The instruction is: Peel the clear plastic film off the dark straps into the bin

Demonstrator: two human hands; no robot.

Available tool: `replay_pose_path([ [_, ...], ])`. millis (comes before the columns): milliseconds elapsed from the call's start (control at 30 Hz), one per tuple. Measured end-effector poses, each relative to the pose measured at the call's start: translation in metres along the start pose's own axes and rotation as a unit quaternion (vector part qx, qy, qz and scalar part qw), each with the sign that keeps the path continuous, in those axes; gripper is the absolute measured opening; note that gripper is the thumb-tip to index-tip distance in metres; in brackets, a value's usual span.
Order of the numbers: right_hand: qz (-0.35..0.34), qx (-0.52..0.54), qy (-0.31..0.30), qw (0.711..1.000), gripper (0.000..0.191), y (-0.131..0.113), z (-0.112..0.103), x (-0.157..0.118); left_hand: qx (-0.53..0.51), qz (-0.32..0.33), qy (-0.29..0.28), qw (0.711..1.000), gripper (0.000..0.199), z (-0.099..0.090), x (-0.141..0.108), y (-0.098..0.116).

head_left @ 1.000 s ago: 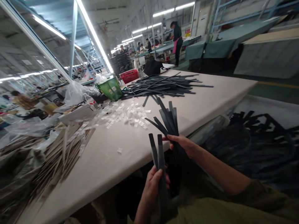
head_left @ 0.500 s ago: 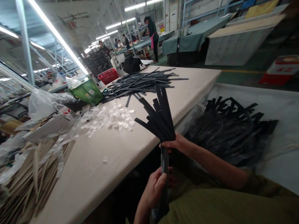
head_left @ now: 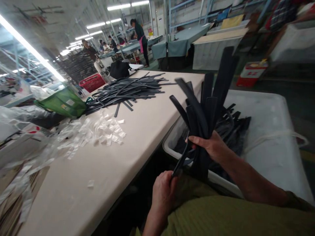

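A bundle of flat black strips [head_left: 205, 111] fans upward out of my right hand [head_left: 213, 146], which is closed round its middle with the thumb across the front. My left hand [head_left: 163, 190], lower and to the left, is closed on the lower end of one black strip [head_left: 180, 164] that bends away from the bundle. The bundle's bottom end hangs in front of my lap. Behind my right hand, more black strips [head_left: 237, 127] lie in a white plastic tub [head_left: 268, 114].
On the pale table [head_left: 147, 131] lie a pile of dark strips [head_left: 133, 87], white scraps [head_left: 105, 129], a green bag [head_left: 65, 101] and brown strips [head_left: 14, 203]. A red basket [head_left: 92, 82] stands farther back. A person [head_left: 140, 39] works in the distance.
My right hand has moved right with the bundle, now over the tub's edge. My left hand has come away from the bundle, drawing one strip aside. The view has turned right.
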State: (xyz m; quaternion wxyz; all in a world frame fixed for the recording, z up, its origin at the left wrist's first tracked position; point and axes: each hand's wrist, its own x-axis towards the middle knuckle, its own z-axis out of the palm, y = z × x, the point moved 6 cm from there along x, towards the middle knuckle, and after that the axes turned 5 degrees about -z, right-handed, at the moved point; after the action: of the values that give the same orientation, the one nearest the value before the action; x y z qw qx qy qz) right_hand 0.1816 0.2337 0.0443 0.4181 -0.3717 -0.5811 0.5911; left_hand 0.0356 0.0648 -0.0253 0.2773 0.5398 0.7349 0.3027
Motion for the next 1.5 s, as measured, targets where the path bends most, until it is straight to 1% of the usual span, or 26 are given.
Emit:
replay_pose_path([
  [33, 0.001, 0.002, 0.029, 1.0, 0.031, -0.003, -0.016, -0.002, 0.01, 0.021, -0.004, 1.0, 0.021, 0.003, 0.005, 0.006],
  [100, -0.011, 0.019, 0.122, 0.992, 0.029, -0.013, -0.05, -0.006, 0.015, 0.074, 0.003, 0.997, 0.018, 0.004, 0.019, 0.022],
  [133, -0.025, 0.03, 0.179, 0.983, 0.028, -0.02, -0.07, -0.008, 0.011, 0.1, 0.013, 0.995, 0.019, 0.002, 0.027, 0.03],
  [167, -0.045, 0.041, 0.237, 0.97, 0.027, -0.028, -0.09, -0.009, 0.005, 0.121, 0.025, 0.992, 0.024, -0.001, 0.035, 0.036],
  [233, -0.099, 0.059, 0.333, 0.936, 0.022, -0.045, -0.129, -0.01, -0.011, 0.142, 0.051, 0.988, 0.039, -0.007, 0.049, 0.042],
  [267, -0.128, 0.063, 0.367, 0.919, 0.019, -0.053, -0.147, -0.009, -0.021, 0.14, 0.06, 0.988, 0.043, -0.009, 0.054, 0.041],
  [333, -0.178, 0.072, 0.42, 0.887, 0.014, -0.061, -0.178, -0.006, -0.047, 0.123, 0.068, 0.989, 0.043, -0.01, 0.061, 0.032],
  [400, -0.196, 0.08, 0.45, 0.868, 0.012, -0.054, -0.199, 0.001, -0.073, 0.089, 0.064, 0.991, 0.042, -0.003, 0.062, 0.015],
  [433, -0.19, 0.082, 0.456, 0.865, 0.013, -0.045, -0.206, 0.006, -0.084, 0.07, 0.054, 0.992, 0.042, 0.004, 0.06, 0.006],
  [500, -0.162, 0.083, 0.461, 0.869, 0.011, -0.019, -0.213, 0.018, -0.1, 0.037, 0.022, 0.994, 0.043, 0.021, 0.054, -0.013],
  [567, -0.125, 0.078, 0.467, 0.872, 0.006, 0.013, -0.217, 0.029, -0.102, 0.01, -0.011, 0.995, 0.045, 0.039, 0.044, -0.032],
  [633, -0.085, 0.07, 0.473, 0.874, 0.007, 0.042, -0.22, 0.039, -0.093, -0.015, -0.029, 0.995, 0.047, 0.051, 0.035, -0.05],
  [733, -0.028, 0.048, 0.46, 0.886, 0.012, 0.074, -0.225, 0.052, -0.077, -0.046, -0.048, 0.995, 0.048, 0.06, 0.024, -0.073],
  [833, 0.023, 0.013, 0.437, 0.899, 0.014, 0.09, -0.229, 0.064, -0.068, -0.06, -0.075, 0.993, 0.049, 0.064, 0.017, -0.09],
  [900, 0.045, -0.012, 0.424, 0.905, 0.015, 0.095, -0.23, 0.071, -0.062, -0.064, -0.092, 0.992, 0.049, 0.067, 0.013, -0.098],
  [1000, 0.05, -0.054, 0.41, 0.909, 0.018, 0.095, -0.228, 0.081, -0.056, -0.06, -0.103, 0.991, 0.048, 0.072, 0.01, -0.108],
  [1100, 0.03, -0.102, 0.405, 0.908, 0.019, 0.088, -0.228, 0.091, -0.055, -0.059, -0.1, 0.992, 0.048, 0.074, 0.01, -0.116],
  [1200, -0.005, -0.138, 0.407, 0.903, 0.015, 0.075, -0.233, 0.102, -0.054, -0.058, -0.101, 0.992, 0.046, 0.076, 0.009, -0.124],
  [1333, -0.041, -0.172, 0.407, 0.896, 0.009, 0.06, -0.238, 0.114, -0.063, -0.054, -0.075, 0.994, 0.043, 0.078, 0.007, -0.132],
  [1400, -0.043, -0.188, 0.402, 0.895, 0.01, 0.062, -0.236, 0.116, -0.069, -0.055, -0.061, 0.994, 0.043, 0.081, 0.007, -0.135],
  [1500, -0.035, -0.198, 0.397, 0.896, 0.013, 0.074, -0.231, 0.114, -0.077, -0.061, -0.048, 0.994, 0.043, 0.083, 0.006, -0.14],
])
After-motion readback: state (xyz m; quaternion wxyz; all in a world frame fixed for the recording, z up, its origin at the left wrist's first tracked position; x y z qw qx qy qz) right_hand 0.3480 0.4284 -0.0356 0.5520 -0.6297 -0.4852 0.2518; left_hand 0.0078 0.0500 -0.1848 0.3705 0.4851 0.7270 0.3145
